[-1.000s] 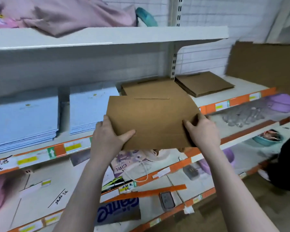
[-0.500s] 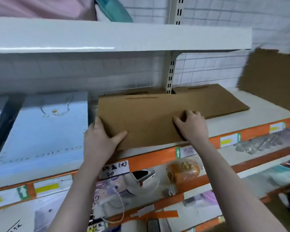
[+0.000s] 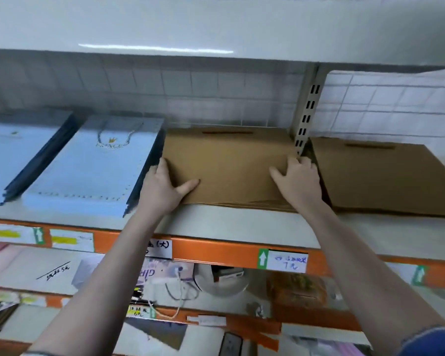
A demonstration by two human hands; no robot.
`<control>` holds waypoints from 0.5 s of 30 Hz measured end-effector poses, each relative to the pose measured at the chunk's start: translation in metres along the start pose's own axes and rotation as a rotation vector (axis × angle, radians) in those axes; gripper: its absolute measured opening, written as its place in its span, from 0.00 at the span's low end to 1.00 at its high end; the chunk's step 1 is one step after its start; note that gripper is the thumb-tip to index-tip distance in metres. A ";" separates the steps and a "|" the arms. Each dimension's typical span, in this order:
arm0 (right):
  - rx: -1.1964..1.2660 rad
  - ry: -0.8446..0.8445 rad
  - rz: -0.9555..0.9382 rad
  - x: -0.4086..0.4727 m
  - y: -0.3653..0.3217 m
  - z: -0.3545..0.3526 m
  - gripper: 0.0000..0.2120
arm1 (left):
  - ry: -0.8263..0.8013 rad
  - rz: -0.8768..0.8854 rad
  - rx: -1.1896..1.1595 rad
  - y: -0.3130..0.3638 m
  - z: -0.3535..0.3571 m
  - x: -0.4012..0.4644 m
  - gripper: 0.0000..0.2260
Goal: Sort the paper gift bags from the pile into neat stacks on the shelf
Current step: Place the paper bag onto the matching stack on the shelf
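Pushed brown bag (image 3: pixel 229 165) farther onto shelf (image 3: pixel 229 222) stack; my left hand (image 3: pixel 162 187), right hand (image 3: pixel 299 179) gripped its edges. Next: square, release.

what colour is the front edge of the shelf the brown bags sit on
Orange, with white labels stuck on the shelf edge, seen from the head view.
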State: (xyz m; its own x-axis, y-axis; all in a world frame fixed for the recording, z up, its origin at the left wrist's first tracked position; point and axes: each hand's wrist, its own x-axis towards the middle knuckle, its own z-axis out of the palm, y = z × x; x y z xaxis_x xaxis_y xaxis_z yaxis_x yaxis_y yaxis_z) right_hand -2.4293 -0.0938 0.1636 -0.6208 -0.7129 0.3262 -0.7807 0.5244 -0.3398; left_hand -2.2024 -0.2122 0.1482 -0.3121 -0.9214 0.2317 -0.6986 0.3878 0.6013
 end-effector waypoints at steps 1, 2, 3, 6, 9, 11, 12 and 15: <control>-0.016 0.005 -0.015 0.003 0.002 0.002 0.25 | -0.019 -0.011 0.004 0.000 0.002 0.001 0.41; -0.035 0.002 -0.024 0.005 0.003 0.004 0.25 | -0.036 -0.017 0.012 0.000 0.004 0.003 0.41; -0.056 -0.007 -0.029 0.007 0.004 0.005 0.25 | -0.054 -0.025 0.021 0.000 0.006 0.004 0.41; -0.101 -0.045 -0.040 0.009 0.009 0.009 0.26 | -0.088 -0.036 0.039 0.000 0.012 0.007 0.41; -0.074 -0.065 -0.043 0.009 0.011 0.013 0.27 | -0.108 -0.041 0.084 0.002 0.015 0.012 0.39; -0.055 -0.081 -0.034 0.011 0.010 0.014 0.29 | -0.125 -0.050 0.106 0.004 0.015 0.017 0.38; -0.054 -0.089 -0.028 0.012 0.008 0.015 0.29 | -0.131 -0.054 0.119 0.005 0.015 0.019 0.38; -0.074 -0.110 -0.005 0.015 0.006 0.018 0.31 | -0.139 -0.061 0.185 0.007 0.017 0.027 0.36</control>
State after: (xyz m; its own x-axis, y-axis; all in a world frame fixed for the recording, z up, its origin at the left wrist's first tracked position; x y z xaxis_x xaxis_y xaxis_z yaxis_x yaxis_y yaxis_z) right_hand -2.4421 -0.1103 0.1505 -0.6087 -0.7601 0.2276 -0.7893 0.5509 -0.2711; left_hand -2.2264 -0.2345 0.1457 -0.3418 -0.9360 0.0840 -0.8214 0.3410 0.4573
